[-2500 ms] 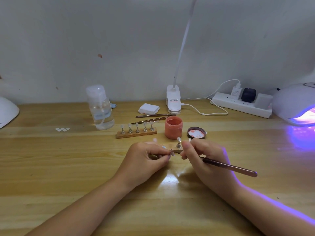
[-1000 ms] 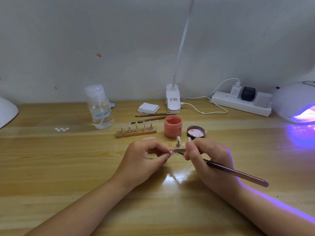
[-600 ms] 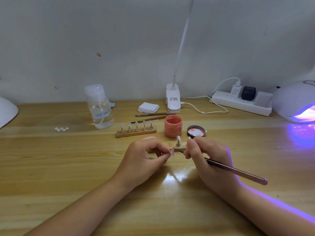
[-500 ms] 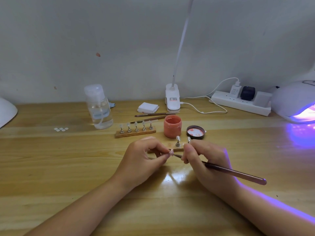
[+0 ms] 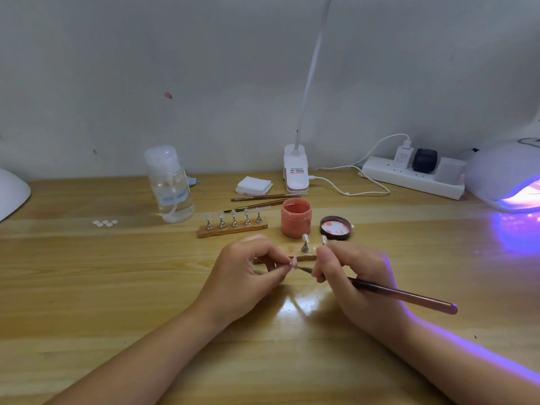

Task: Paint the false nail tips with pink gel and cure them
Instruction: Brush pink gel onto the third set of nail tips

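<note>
Nail tip [image 5: 294, 263], pinched in my left hand [image 5: 245, 276]: just left of my right hand [image 5: 350, 276], which grips the brush [image 5: 403, 295], bristles pointing leftward at it.

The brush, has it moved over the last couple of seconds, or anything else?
Barely. The right hand keeps hold of the brush, whose tail end has dipped slightly; its tip stays at the nail tip pinched by the left hand. The pink gel jar, its lid and the lit lamp are unmoved.

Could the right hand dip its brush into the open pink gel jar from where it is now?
Probably yes: the pink gel jar stands uncapped just beyond the right hand, with only a small nail stand between them, low enough to pass over.
</note>
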Demonstrator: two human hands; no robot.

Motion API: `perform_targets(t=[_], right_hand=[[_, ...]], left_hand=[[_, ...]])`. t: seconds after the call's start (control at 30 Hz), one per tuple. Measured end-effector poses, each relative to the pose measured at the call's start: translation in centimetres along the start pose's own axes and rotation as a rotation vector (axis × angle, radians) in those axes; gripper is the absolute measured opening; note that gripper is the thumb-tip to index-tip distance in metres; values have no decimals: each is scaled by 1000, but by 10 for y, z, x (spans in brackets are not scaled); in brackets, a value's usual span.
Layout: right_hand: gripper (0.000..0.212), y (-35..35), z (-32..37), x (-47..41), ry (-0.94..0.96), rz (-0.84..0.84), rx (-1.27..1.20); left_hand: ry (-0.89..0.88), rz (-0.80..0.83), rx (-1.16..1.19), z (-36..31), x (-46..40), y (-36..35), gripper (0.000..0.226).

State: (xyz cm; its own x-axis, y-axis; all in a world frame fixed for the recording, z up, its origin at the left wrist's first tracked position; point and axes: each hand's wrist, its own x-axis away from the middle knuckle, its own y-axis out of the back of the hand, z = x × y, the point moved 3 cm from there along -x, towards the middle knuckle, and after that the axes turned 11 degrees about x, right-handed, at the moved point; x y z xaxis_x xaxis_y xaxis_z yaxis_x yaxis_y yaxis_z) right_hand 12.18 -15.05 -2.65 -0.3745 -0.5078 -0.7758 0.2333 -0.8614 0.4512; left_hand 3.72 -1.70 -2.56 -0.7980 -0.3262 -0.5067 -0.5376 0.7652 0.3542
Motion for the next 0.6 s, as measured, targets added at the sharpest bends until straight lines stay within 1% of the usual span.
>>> perform_targets(t=[0.07, 0.13, 0.3, 0.4, 0.5, 0.6], right_hand=[[39, 1, 1, 1, 18, 28, -52], [40, 2, 0, 2, -1, 15, -81], [37, 3, -2, -2, -66, -72, 5], [37, 1, -1, -2, -24, -26, 16], [38, 1, 2, 0, 24, 21, -32], [39, 4, 1, 0, -16, -19, -63]], left_hand=[[6, -1, 5, 0, 0, 0, 9], [8, -4, 10, 0, 0, 0, 11], [7, 1, 0, 0, 0, 0, 12], [3, 3, -5, -1, 0, 0, 9], [2, -5, -11, 0, 0, 1, 8], [5, -11, -6, 2, 0, 0, 10]])
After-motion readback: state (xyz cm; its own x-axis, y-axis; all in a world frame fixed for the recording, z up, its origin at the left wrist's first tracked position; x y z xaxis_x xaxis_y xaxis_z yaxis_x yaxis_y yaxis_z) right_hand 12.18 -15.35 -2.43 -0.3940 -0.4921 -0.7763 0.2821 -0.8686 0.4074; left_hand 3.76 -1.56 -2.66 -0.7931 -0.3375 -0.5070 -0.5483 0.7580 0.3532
